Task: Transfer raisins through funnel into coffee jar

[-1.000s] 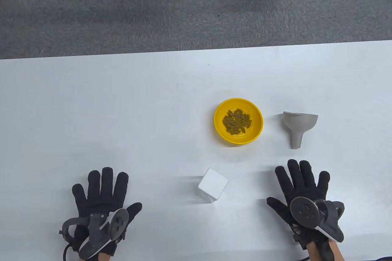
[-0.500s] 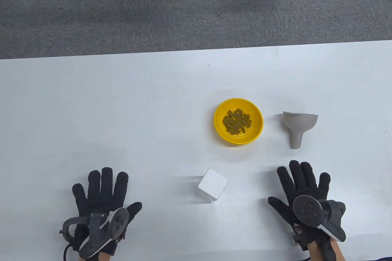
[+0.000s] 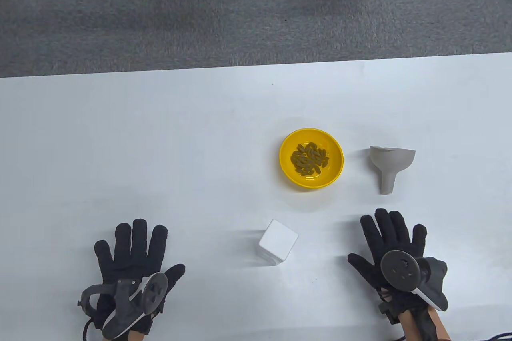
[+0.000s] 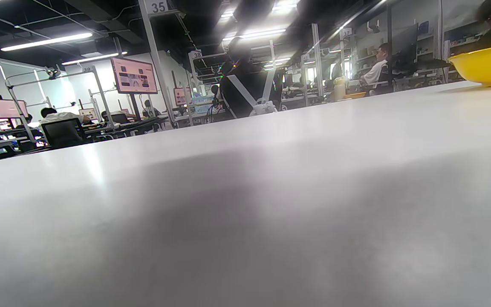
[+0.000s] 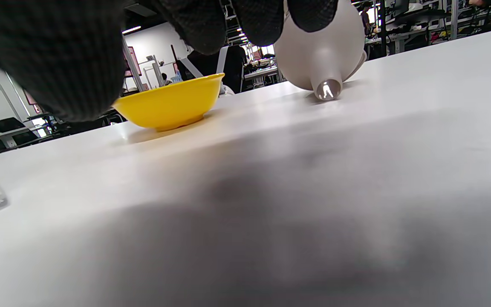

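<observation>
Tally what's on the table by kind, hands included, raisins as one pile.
Gloved hands: 2, left hand and right hand, both flat on the table, holding nothing
Yellow bowl: 1
Raisin pile: 1, in the bowl
Grey funnel: 1, lying on its side
White-lidded jar: 1
Total: 6

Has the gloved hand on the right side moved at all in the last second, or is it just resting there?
Barely. Against the unmoving funnel, the right hand has only shuffled slightly in place, its wrist edging toward the jar; fingers remain spread flat.
</observation>
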A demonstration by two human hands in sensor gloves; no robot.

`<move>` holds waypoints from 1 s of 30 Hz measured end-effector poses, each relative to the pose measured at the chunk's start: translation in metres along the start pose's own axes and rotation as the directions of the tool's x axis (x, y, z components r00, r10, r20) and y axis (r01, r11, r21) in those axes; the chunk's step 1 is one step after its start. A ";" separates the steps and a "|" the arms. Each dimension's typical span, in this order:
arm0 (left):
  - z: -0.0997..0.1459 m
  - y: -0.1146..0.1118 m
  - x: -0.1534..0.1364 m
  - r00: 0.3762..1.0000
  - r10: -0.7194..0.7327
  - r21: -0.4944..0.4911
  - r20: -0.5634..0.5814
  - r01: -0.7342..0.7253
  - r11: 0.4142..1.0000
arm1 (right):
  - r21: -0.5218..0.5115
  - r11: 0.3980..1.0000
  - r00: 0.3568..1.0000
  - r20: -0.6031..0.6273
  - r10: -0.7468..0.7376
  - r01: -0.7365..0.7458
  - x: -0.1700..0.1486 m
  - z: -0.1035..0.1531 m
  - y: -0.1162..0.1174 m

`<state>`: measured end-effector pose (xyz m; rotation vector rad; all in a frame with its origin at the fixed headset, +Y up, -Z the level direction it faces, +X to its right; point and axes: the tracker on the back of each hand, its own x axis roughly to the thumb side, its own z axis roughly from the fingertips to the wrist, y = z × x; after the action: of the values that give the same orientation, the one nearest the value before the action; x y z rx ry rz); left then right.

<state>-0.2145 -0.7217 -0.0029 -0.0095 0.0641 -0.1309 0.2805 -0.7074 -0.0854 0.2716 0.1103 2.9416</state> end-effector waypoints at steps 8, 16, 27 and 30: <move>0.001 0.001 -0.001 1.000 0.019 0.004 -0.002 -0.019 1.000 | 0.102 0.986 0.990 0.036 -0.133 0.129 0.036 -0.010 0.000; 0.003 0.001 -0.001 1.000 0.024 0.012 0.004 -0.024 1.000 | 0.257 0.928 0.957 0.038 -0.288 0.269 0.082 -0.013 0.021; 0.000 0.002 -0.004 0.999 0.050 0.010 0.004 -0.050 0.999 | 0.297 0.756 0.812 -0.183 -0.555 0.583 0.111 -0.022 0.043; 0.000 0.002 -0.001 0.999 0.033 0.002 0.024 -0.033 0.999 | 0.295 0.795 0.847 -0.170 -0.503 0.531 0.117 -0.024 0.047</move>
<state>-0.2156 -0.7193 -0.0024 -0.0081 0.0403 -0.0975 0.1548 -0.7326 -0.0843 0.1321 0.5985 2.3667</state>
